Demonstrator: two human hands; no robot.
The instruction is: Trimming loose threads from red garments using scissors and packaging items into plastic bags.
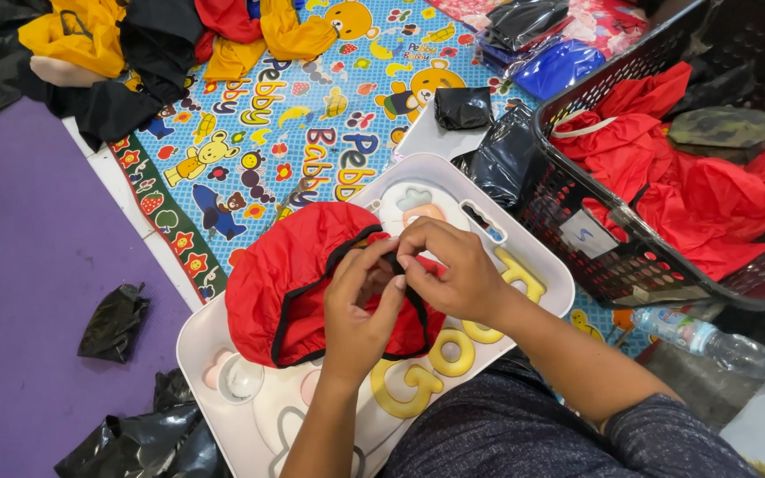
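A red fabric cover with black trim (289, 274) lies bunched on a white tray table (537, 265). My left hand (356, 314) and my right hand (449, 270) meet over its open side. Both pinch the black trim between thumb and fingers, close together. Yellow ring shapes are printed on the tray under my right wrist.
A black basket (577, 199) full of red fabric and a camouflage cap stands at the right. A water bottle (710, 341) lies below it. Black plastic bags (115, 320) sit on the purple mat at left. A cartoon-print mat, bagged items and piled clothes fill the back.
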